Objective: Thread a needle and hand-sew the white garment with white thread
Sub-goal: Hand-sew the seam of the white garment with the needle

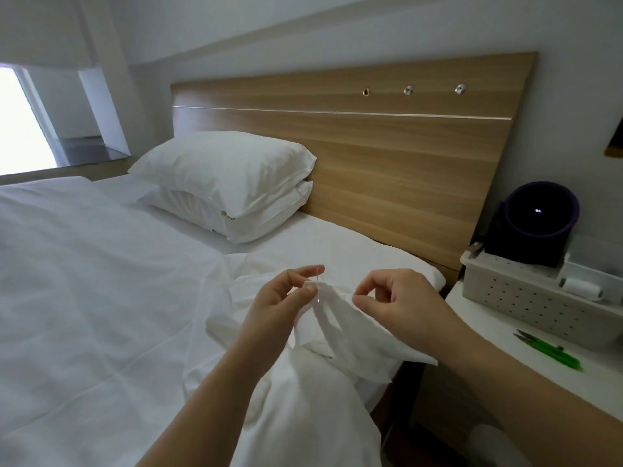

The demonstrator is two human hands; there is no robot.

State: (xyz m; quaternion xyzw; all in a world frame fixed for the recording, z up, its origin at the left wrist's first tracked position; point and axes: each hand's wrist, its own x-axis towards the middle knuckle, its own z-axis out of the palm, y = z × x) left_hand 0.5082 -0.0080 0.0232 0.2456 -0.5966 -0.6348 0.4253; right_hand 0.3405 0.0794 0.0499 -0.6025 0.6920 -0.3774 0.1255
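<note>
- Closest in, at 6 o'clock, two bare forearms rise from the bottom edge, with the crumpled white fabric garment [337, 335] heaped between them and spilling onto the bed.
- Left hand [286, 298], just left of centre: thumb and forefinger are clamped on a raised fold of the garment, the other fingers curled behind.
- There's the thin silver needle [319, 285], standing nearly upright at 12 o'clock of that pinch, poked through the fold.
- Right hand [399, 301], at 3 o'clock of the left: thumb and forefinger tips pressed together on the garment's upper edge, with a strip of cloth stretched between the two hands.
- The thread itself is too fine to make out.
- Over at 3 o'clock on the white bedside table [499, 335] sits a white perforated plastic basket [519, 298].
- In its right end lies a white spool of thread [582, 288], on its side.
- At the basket's 12 o'clock stands a dark purple round device [536, 217] with one small light glowing; inside or behind the basket, I cannot tell.
- Green-handled thread snips [547, 351] lie on the table at the basket's 6 o'clock, well apart from the hands.
- At 11 o'clock, two stacked white pillows [229, 183] rest against the wooden headboard [387, 153].
- A white sheet covers the bed [84, 281] out to 9 o'clock.
</note>
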